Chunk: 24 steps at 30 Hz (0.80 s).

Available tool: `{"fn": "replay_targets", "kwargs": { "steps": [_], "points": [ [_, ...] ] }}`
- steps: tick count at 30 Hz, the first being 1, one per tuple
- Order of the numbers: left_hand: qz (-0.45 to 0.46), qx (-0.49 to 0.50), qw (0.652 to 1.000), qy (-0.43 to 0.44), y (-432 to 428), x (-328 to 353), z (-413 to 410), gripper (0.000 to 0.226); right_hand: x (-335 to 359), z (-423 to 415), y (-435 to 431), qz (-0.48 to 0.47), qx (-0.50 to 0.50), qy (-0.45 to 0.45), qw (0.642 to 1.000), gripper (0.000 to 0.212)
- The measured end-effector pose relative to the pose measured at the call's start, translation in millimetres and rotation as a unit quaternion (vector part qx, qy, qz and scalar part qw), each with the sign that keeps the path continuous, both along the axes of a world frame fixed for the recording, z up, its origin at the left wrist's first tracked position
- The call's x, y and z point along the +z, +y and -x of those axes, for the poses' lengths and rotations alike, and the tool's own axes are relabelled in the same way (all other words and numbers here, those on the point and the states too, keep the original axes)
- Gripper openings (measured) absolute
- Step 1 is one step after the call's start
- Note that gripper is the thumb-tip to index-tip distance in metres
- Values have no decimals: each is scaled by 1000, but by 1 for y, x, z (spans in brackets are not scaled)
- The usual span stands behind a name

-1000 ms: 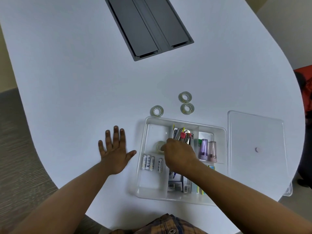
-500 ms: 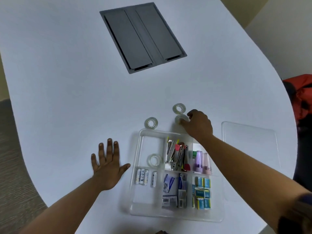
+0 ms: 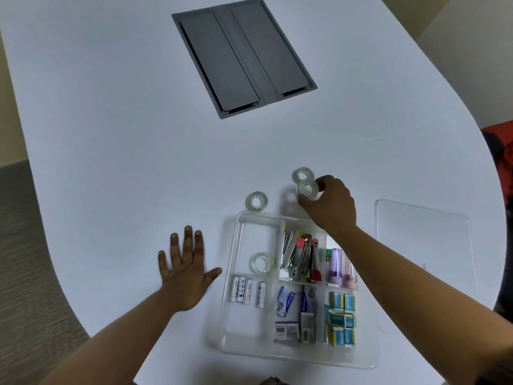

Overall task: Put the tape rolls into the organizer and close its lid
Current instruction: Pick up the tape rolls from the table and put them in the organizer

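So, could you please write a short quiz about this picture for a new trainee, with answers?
1. True or false: the clear lid is already on the organizer.
2. How many tape rolls lie flat on the table outside the organizer? A) one B) two C) four
3. Fill in: the right hand holds a ____ in its grip, lifted off the table.

Key:
1. False. The lid lies on the table, right of the organizer.
2. B. One roll and another; a third is inside, above the batteries.
3. Tape roll. The left hand rests flat and empty.
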State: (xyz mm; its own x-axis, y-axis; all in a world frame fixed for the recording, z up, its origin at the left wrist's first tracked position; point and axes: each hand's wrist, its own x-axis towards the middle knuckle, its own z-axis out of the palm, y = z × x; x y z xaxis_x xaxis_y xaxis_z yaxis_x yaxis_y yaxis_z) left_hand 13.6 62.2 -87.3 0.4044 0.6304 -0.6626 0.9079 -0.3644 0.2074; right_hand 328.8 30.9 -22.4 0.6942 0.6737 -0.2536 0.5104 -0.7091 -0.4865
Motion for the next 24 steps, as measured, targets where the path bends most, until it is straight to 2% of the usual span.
{"fn": "replay_targets", "kwargs": {
  "steps": [3, 5, 7, 11, 18, 24],
  "points": [
    [4, 2, 1000, -2, 1, 3, -1, 89, 19, 31, -17, -59, 117, 45, 990, 49],
    [6, 5, 1000, -3, 1, 4, -1, 89, 24, 53, -29, -29, 218, 45, 974, 55],
    [3, 5, 1000, -6, 0, 4, -1, 89, 22, 73, -38, 16, 297, 7, 955, 61],
    [5, 6, 1000, -9, 1, 4, -1, 88, 11, 96, -48, 70, 391, -52, 916, 58],
    [-1, 9, 1000, -17, 0, 4, 0, 87, 3, 106, -36, 110, 413, -72, 901, 33],
    [2, 10, 1000, -16, 0, 3, 0, 87, 12, 105, -35, 125, 399, -26, 908, 37]
  ]
}}
